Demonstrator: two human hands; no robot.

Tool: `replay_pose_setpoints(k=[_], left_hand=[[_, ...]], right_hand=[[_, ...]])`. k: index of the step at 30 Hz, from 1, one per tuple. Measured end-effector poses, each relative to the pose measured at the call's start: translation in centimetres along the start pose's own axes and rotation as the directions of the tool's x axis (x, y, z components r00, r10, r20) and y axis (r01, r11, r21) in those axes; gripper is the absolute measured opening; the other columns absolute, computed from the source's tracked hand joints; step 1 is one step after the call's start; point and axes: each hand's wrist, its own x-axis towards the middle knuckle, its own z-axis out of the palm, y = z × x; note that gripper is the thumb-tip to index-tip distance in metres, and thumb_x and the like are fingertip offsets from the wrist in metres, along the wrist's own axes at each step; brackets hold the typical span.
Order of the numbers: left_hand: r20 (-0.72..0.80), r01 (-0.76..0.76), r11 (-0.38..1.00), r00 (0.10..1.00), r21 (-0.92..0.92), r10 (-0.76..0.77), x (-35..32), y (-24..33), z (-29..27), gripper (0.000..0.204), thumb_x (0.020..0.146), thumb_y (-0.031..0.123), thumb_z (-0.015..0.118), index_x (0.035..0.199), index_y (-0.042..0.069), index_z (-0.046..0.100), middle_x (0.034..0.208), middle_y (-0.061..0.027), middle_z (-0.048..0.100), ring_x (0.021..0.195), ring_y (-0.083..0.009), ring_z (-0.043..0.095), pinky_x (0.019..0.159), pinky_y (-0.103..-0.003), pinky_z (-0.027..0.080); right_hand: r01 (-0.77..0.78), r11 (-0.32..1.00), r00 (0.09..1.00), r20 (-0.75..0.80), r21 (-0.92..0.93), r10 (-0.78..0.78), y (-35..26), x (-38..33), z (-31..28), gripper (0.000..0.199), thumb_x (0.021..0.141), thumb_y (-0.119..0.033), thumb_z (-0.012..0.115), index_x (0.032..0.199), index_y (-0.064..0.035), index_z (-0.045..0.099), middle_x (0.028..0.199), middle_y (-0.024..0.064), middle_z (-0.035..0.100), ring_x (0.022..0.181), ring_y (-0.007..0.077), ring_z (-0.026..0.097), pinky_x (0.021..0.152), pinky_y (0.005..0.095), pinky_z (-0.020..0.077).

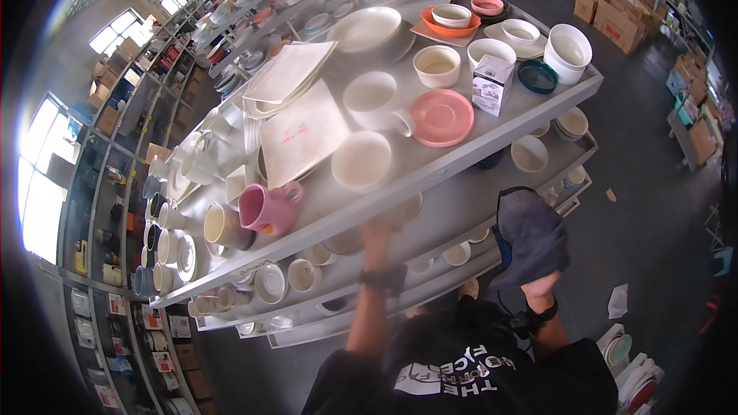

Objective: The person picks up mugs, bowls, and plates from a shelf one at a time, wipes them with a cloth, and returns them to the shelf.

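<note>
- Our right hand [542,284], at 4 o'clock in our view, grips a dark cloth [534,234] that hides its fingers.
- Our left hand [379,237], at 6 o'clock, reaches under the edge of the top shelf [430,177], near bowls [342,243] on the shelf below; it is blurred, and we cannot tell whether it grasps anything.
- On the top shelf we see a pink jug [265,210] between 8 and 9 o'clock, a pink saucer [443,117] between 1 and 2, and a box [490,86] near 2.
</note>
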Motion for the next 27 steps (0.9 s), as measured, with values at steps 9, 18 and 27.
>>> replay_pose_setpoints(k=[9,18,27], left_hand=[[-0.101,-0.054,0.957,0.991,0.284,0.086,3.0,-3.7,0.6,0.02,0.087,0.009,0.046,0.098,-0.005,0.054,0.076,-0.0124,0.061,0.057,-0.0237,0.062,0.047,-0.031,0.051],[-0.122,-0.119,0.851,0.97,0.512,0.209,4.0,-7.3,1.2,0.014,0.087,0.008,0.048,0.088,-0.003,0.056,0.064,-0.0111,0.059,0.047,-0.0198,0.058,0.042,-0.03,0.046],[-0.283,-0.12,0.815,0.9,0.567,0.33,3.1,-10.5,1.3,0.014,0.084,0.011,0.052,0.08,-0.001,0.058,0.055,-0.0085,0.055,0.042,-0.0192,0.054,0.041,-0.031,0.044]], right_hand=[[0.05,0.999,0.992,0.113,0.005,-0.05,-2.1,0.8,-4.2,0.069,0.093,-0.049,0.029,0.143,-0.0024,0.019,0.146,0.0139,0.027,0.134,0.0298,0.027,0.111,0.0418,0.0187],[-0.022,0.999,0.995,0.102,0.043,0.017,-4.6,3.1,-4.4,0.067,0.094,-0.045,0.031,0.142,-0.0004,0.02,0.147,0.0149,0.026,0.135,0.0289,0.026,0.112,0.0404,0.0184],[-0.104,0.951,0.983,0.178,0.292,0.052,-4.3,2.8,-4.0,0.065,0.095,-0.043,0.03,0.144,-0.0023,0.015,0.149,0.0155,0.022,0.136,0.0297,0.023,0.113,0.0415,0.0156]])
